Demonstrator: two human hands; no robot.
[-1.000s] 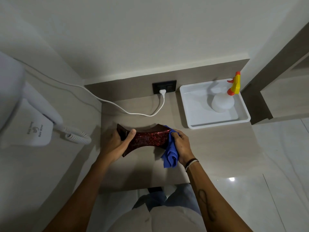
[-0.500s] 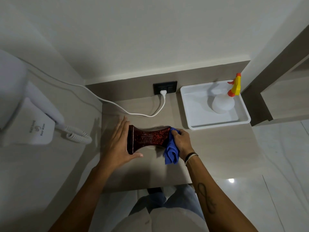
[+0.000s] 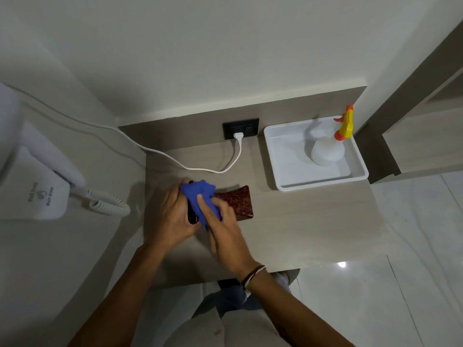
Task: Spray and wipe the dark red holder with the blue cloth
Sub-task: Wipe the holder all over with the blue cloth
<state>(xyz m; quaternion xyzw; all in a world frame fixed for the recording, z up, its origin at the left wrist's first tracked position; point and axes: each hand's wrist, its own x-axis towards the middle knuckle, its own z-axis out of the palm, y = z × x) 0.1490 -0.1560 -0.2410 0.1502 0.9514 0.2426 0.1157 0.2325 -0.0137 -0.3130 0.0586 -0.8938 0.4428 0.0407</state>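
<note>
Lying on the pale wood-grain counter, lengthwise left to right: the dark red holder, speckled and glossy, with its flared right end bare and its left end buried under both hands. Pressed onto that left part, bunched into a lump: the blue cloth. On top of the cloth, the right hand, fingers extended and laid flat, palm down, pinning the cloth against the holder rather than closed into a fist; dark and light bands around its wrist. At the holder's left end, the left hand, curled around that end and touching the cloth's left edge, fingers bent in a loose grasp; hard to tell how much of the holder sits inside that grasp, since cloth and fingers cover it. Hands touching each other over the cloth. Well apart to the upper right, against the back panel: a white tray holding a white spray bottle with a yellow and orange trigger head, upright. Between tray and hands, at the back: a black wall socket with a white plug, its cord trailing left across the counter. On the left wall, a white hair dryer with a coiled cord.
</note>
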